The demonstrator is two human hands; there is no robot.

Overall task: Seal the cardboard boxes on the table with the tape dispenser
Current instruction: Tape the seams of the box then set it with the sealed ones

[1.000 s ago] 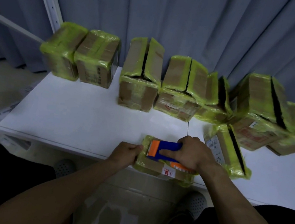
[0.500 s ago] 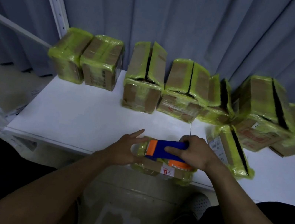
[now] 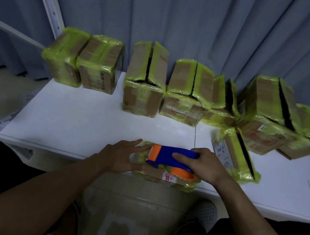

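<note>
Your right hand (image 3: 206,167) grips the tape dispenser (image 3: 172,158) on the small box (image 3: 158,174) (counter (image 3: 80,117) edge); your left hand (image 3: 120,157), fingers straight, steadies it.

Tape dispenser (image 3: 172,157): blue body, orange front and hub. Boxes (image 3: 143,99): brown cardboard, yellow-green tape bands (glossy, wrinkled). Near box (image 3: 151,173): white label (image 3: 168,178), red print. Table (image 3: 77,120): plain white. Curtain (image 3: 186,20): grey-blue.

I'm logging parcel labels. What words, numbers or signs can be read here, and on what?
Nothing reads clearly.
Red-and-white sticker on the near yellow-taped cardboard box under the blue-and-orange tape dispenser: too small.
White barcode label on the tilted taped box: blurred.
Red print on a back-row taped box: blurred.
</note>
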